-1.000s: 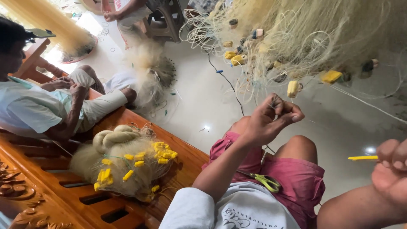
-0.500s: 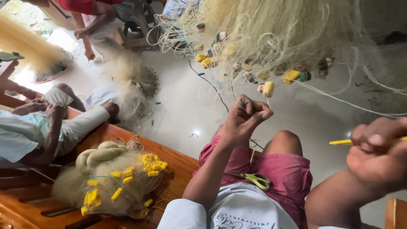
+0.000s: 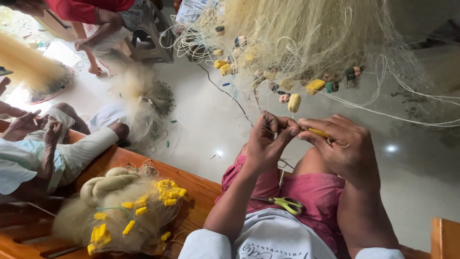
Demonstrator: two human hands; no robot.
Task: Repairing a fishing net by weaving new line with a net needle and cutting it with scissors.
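Note:
My left hand (image 3: 268, 141) is raised in front of me with its fingers pinched on thin strands of the pale fishing net (image 3: 306, 33) that hangs ahead. My right hand (image 3: 347, 148) is closed on a slim yellow netting needle (image 3: 320, 133), its tip meeting the left fingertips. Small yellow floats (image 3: 294, 102) dangle from the net just above both hands. A pair of green-handled scissors (image 3: 287, 205) rests on my lap, on the pink shorts.
A bundled net with yellow floats (image 3: 127, 216) lies on the wooden bench (image 3: 191, 192) at my left. A person in pale clothes (image 3: 43, 153) sits on that bench. Another person in red (image 3: 103, 24) works by a stool (image 3: 153, 38) across the white floor.
My right hand has moved left with the yellow needle until it meets my left hand. The view has tilted down and left.

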